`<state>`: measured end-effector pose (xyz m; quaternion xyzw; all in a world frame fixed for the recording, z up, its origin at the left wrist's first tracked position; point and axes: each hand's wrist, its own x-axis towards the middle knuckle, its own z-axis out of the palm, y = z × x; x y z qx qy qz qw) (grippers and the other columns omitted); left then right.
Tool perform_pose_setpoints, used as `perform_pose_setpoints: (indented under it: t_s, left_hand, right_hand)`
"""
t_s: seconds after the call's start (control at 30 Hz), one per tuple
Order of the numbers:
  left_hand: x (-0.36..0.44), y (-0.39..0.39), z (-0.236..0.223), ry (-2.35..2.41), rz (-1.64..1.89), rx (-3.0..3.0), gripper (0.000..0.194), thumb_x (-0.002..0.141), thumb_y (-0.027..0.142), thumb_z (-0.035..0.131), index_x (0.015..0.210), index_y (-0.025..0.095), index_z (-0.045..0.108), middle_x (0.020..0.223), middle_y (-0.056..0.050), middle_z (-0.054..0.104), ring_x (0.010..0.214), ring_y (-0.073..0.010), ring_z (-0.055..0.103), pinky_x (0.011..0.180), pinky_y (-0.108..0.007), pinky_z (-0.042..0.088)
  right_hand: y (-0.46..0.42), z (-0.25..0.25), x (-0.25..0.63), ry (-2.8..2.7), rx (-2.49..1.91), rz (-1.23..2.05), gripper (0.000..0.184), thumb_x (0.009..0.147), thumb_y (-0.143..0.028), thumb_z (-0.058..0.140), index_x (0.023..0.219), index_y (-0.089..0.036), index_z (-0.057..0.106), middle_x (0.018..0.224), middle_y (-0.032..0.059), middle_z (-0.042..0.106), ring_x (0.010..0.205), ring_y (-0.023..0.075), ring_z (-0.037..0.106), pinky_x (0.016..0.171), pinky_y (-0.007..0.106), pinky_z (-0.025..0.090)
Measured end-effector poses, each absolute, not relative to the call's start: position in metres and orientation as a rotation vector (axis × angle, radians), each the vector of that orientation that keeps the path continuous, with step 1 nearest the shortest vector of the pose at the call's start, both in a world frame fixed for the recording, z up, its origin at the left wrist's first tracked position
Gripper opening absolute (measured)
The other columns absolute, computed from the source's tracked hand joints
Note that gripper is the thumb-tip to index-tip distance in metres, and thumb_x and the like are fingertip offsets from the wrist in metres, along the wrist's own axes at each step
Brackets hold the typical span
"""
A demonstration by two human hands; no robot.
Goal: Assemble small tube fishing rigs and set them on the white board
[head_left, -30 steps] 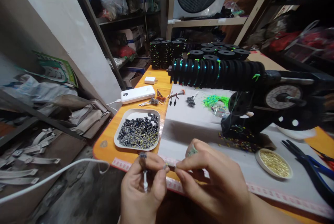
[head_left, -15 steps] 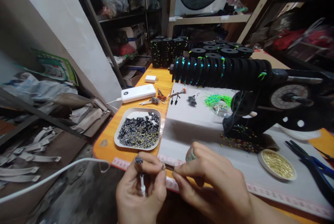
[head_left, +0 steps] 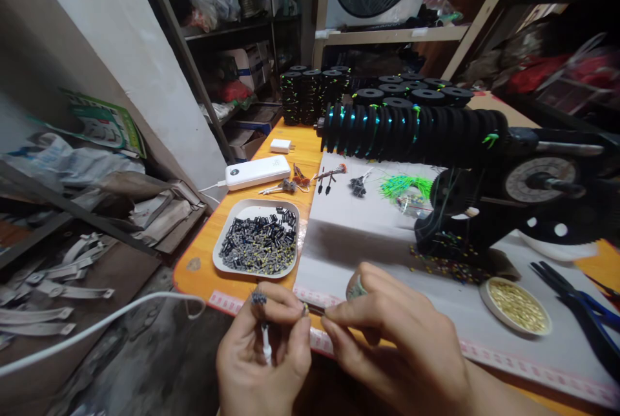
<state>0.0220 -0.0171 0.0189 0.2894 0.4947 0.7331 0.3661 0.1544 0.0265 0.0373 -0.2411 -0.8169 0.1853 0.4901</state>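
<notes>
My left hand (head_left: 264,354) is closed near the table's front edge. A bundle of tiny dark grey pieces (head_left: 258,298) on a white stem (head_left: 266,343) is tucked in its fingers. Its thumb and forefinger also pinch a tiny yellowish piece (head_left: 305,308). Just to the right, my right hand (head_left: 392,332) is closed, with thumb and forefinger pressed together facing the left fingertips. What that pinch holds is too small to make out. A grey-green object (head_left: 356,289) shows in the curl of the right fingers, mostly hidden.
A white tray (head_left: 216,254) of small dark and grey pieces lies beyond my left hand. On the right are a dish of gold-coloured bits (head_left: 516,306), blue-handled pliers (head_left: 576,306) and a black machine carrying ridged spools (head_left: 411,132). A power bank (head_left: 258,172) lies behind the tray.
</notes>
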Motion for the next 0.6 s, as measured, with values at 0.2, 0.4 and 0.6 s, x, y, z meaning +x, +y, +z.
perform_pose_setpoints:
  t_s: [0.2, 0.4, 0.6]
  left_hand:
    - [0.0236, -0.0178, 0.0195, 1.271, 1.881, 0.740, 0.021, 0.067, 0.013, 0.084, 0.062, 0.020, 0.064, 0.070, 0.005, 0.062, 0.059, -0.0063, 0.060, 0.058, -0.011, 0.049]
    - [0.0235, -0.0177, 0.0185, 1.279, 1.897, 0.766, 0.022, 0.067, 0.010, 0.082, 0.063, 0.020, 0.063, 0.070, 0.005, 0.062, 0.058, -0.0066, 0.059, 0.057, -0.011, 0.048]
    - [0.0212, -0.0191, 0.0152, 1.291, 1.880, 0.775, 0.020, 0.068, 0.012, 0.081, 0.063, 0.020, 0.064, 0.070, 0.004, 0.061, 0.058, -0.0078, 0.059, 0.056, -0.013, 0.049]
  right_hand:
    - [0.0261, 0.0387, 0.1547, -1.989, -0.576, 0.451, 0.011, 0.096, -0.008, 0.057, 0.090, -0.018, 0.059, 0.063, -0.0019, 0.053, 0.059, 0.0135, 0.043, 0.053, 0.026, 0.034]
    - [0.0273, 0.0395, 0.1548, -1.993, -0.578, 0.418, 0.011, 0.096, -0.010, 0.056, 0.090, -0.018, 0.059, 0.062, -0.0019, 0.053, 0.058, 0.0141, 0.044, 0.052, 0.027, 0.034]
    - [0.0261, 0.0409, 0.1541, -1.985, -0.582, 0.410, 0.011, 0.096, -0.010, 0.056, 0.091, -0.019, 0.059, 0.061, -0.0020, 0.054, 0.058, 0.0142, 0.045, 0.053, 0.027, 0.035]
